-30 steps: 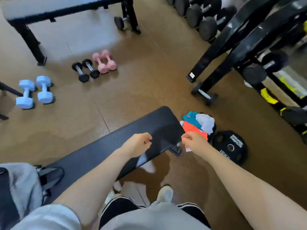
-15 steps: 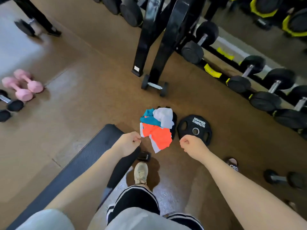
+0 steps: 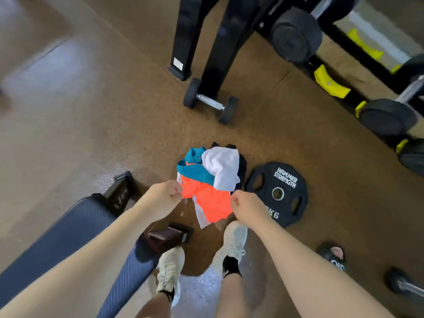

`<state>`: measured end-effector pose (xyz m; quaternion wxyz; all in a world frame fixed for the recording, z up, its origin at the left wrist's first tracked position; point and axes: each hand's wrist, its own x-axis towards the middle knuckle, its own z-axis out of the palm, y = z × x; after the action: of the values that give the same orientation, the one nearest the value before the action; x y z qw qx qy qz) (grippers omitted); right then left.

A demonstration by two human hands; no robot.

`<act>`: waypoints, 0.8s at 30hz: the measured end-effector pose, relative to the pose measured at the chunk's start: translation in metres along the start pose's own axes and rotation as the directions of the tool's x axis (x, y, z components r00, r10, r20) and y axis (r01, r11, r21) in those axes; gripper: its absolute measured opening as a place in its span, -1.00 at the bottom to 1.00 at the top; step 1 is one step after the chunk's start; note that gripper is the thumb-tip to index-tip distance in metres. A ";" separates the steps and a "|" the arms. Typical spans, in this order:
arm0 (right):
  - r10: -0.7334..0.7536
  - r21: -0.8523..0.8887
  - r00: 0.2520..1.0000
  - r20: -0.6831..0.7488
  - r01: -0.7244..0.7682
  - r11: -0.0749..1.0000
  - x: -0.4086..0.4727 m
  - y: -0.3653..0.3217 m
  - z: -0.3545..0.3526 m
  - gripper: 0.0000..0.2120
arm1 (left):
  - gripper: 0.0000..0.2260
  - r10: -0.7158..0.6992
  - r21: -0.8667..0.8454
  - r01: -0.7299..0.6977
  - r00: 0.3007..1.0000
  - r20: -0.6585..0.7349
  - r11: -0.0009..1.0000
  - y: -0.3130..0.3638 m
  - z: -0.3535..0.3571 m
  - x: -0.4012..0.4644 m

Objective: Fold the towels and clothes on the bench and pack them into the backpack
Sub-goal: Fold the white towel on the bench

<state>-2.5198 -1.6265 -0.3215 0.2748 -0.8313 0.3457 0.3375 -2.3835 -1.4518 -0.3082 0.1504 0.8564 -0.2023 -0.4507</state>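
Reaching over the clothes pile [image 3: 207, 180], both hands, left [image 3: 165, 195] and right [image 3: 246, 207], curl; grip unclear.

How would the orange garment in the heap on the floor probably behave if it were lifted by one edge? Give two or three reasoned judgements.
The orange garment would probably hang limp, since it already lies creased and draped. It looks thin, so it is likely light. The teal garment and white towel overlap it, so lifting may drag or tumble them.
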 end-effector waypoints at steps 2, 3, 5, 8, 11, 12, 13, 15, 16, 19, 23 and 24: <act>-0.004 -0.035 1.000 -0.016 0.004 0.999 0.058 0.007 0.010 -0.76 | -0.77 -0.018 0.002 0.018 1.000 -0.014 1.000 -0.005 0.018 0.046; 0.000 -0.051 1.000 -0.022 -0.001 0.999 0.086 0.011 0.018 -0.77 | -0.78 -0.026 -0.001 0.026 0.999 -0.024 1.000 -0.009 0.029 0.070; 0.018 -0.072 0.999 -0.038 -0.020 0.997 0.138 0.020 0.035 -0.78 | -0.78 -0.044 -0.013 0.043 0.998 -0.044 0.999 -0.016 0.051 0.113; 0.040 -0.057 0.992 -0.122 -0.047 0.997 0.202 0.035 0.062 -0.71 | -0.77 -0.010 -0.015 0.009 0.996 -0.085 1.000 -0.029 0.084 0.169; 0.025 -0.045 0.980 -0.198 -0.034 0.998 0.250 0.043 0.087 -0.59 | -0.77 -0.003 -0.012 0.002 0.994 -0.113 1.000 -0.044 0.110 0.205; 0.022 -0.051 0.976 -0.216 -0.034 0.998 0.261 0.045 0.094 -0.59 | -0.78 0.007 -0.009 -0.009 0.993 -0.121 1.000 -0.048 0.117 0.213; 0.013 -0.068 0.973 -0.232 -0.029 0.997 0.270 0.048 0.099 -0.62 | -0.78 0.022 -0.004 -0.022 0.992 -0.127 1.000 -0.051 0.123 0.219; -0.031 -0.108 0.965 -0.261 0.003 0.994 0.279 0.051 0.105 -0.73 | -0.79 0.038 0.003 -0.038 0.991 -0.128 0.999 -0.058 0.130 0.223; -0.052 -0.111 0.959 -0.279 0.022 0.994 0.279 0.050 0.105 -0.77 | -0.79 0.039 0.000 -0.039 0.991 -0.130 0.999 -0.062 0.131 0.221; -0.087 -0.079 0.952 -0.292 0.066 0.995 0.255 0.044 0.090 -0.82 | -0.78 0.015 -0.028 -0.018 0.992 -0.125 0.999 -0.064 0.122 0.200; -0.179 -0.007 0.948 -0.265 0.184 0.983 0.182 0.022 0.037 -0.81 | -0.77 0.018 -0.060 -0.024 0.995 -0.097 0.998 -0.035 0.081 0.137; -0.204 0.025 0.943 -0.264 0.218 0.976 0.159 0.014 0.019 -0.80 | -0.77 0.022 -0.075 -0.029 0.995 -0.093 0.997 -0.024 0.068 0.117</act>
<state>-2.4522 -1.6837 -0.4561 0.2839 -0.8929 0.2967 0.1846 -2.3749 -1.4926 -0.4388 0.1979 0.8672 -0.1890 -0.4161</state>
